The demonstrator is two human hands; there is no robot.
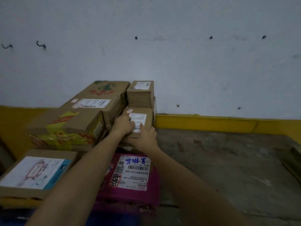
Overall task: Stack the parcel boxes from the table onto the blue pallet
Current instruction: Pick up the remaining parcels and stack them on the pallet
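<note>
A small brown parcel box [141,114] with a white label sits in the stack near the wall. My left hand [123,125] lies on its top left, fingers over the label. My right hand [146,137] holds its near right corner, thumb on top. Behind it stands a taller small box [140,93]. To the left lie a large box with a shipping label [97,99] and a box with yellow and red tape [68,126]. Closer to me are a pink parcel [130,175] and a flat box with a white and blue sheet [35,172]. A strip of blue pallet [114,217] shows at the bottom.
A pale wall [179,46] with a yellow base band [211,123] runs behind the stack. To the right lies grey, worn concrete floor [219,160]. A wooden edge [294,162] shows at the far right.
</note>
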